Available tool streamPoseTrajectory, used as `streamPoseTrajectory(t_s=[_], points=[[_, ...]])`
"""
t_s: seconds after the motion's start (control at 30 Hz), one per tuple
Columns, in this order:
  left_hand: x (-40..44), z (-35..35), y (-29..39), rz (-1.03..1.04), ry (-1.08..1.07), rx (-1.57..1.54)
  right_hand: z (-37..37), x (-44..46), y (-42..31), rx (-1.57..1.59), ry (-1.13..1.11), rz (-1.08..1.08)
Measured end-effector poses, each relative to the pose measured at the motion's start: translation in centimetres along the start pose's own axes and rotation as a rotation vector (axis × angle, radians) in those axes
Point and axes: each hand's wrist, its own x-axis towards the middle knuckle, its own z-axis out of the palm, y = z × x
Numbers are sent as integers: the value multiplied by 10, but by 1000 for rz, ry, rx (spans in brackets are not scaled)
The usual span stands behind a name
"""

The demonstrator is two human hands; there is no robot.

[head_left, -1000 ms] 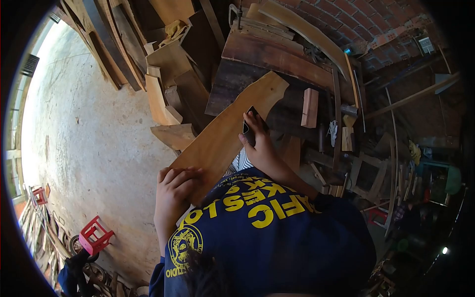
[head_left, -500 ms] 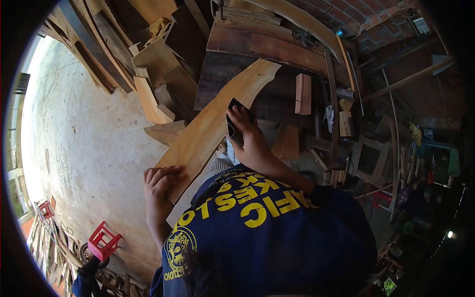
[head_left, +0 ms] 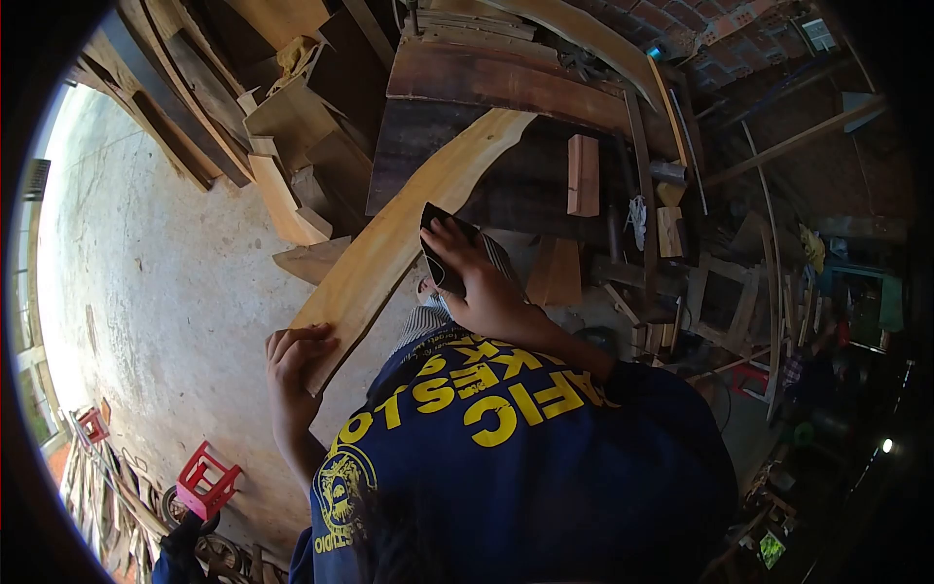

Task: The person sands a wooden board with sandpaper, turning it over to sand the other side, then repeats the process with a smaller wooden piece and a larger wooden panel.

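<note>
The step in hand appears to be rubbing down the long edge of a long wooden board [head_left: 389,229], judging by the dark sheet [head_left: 447,277], probably sandpaper, held against or just beside it. The board slants across the person's front, its near end by the striped trousers [head_left: 420,321] and its far end over the dark tabletop [head_left: 413,156]; whether that far end rests there is hard to tell. The left hand [head_left: 300,355] grips the near end, fingers curled over the upper face, thumb out of sight. The right hand [head_left: 474,277] has its fingers bent over the sheet, pinching it in a loose curve at the board's right-hand edge, about midway along. A reddish wood block [head_left: 584,175] lies on the tabletop, apart from the board. Another stroke would call for the left hand to hold its end firm while the right bears evenly along the edge, fingertips clear of bare wood.
</note>
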Motion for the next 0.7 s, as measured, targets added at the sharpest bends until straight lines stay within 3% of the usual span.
streamPoseTrajectory(t_s=[0.17,0.27,0.37,0.7], points=[[0,0,2,-20,0,-16,8,1,14,-18,49,-57],[-3,3,2,-30,-7,-14,15,5,37,-155,264,80],[-6,5,3,-44,-15,-15,15,9,64,-41,330,163],[-9,11,9,-124,36,-114,4,6,47,-10,300,103]])
